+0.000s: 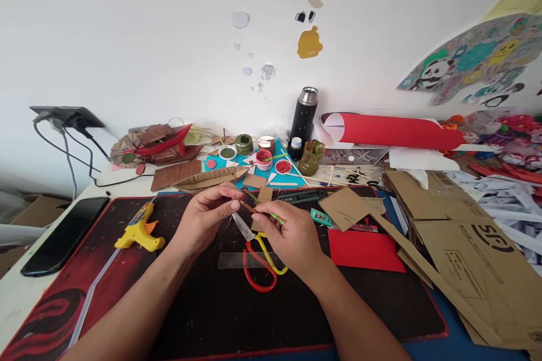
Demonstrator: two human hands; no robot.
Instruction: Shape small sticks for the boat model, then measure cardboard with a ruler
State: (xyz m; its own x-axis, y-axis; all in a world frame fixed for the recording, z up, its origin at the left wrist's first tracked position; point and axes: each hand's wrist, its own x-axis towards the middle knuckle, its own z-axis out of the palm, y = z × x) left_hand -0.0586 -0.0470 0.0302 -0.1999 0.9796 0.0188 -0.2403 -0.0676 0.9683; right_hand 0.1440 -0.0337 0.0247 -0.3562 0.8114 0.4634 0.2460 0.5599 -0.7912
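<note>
Over the middle of the dark mat, my left hand pinches one end of a small thin brown strip between thumb and fingers. Reddish stains mark its fingertips. My right hand is closed round a slim green-handled stick, apparently a paintbrush, and its fingertips meet the other end of the strip. The stick's dark far end points up and left, near the strip; its tip is hard to make out. Below the hands lie scissors with red and yellow handles, across a clear ruler.
A yellow glue gun and a phone lie left. Behind the hands are a cardboard boat hull, paint jars and a black flask. Cardboard and red paper lie right.
</note>
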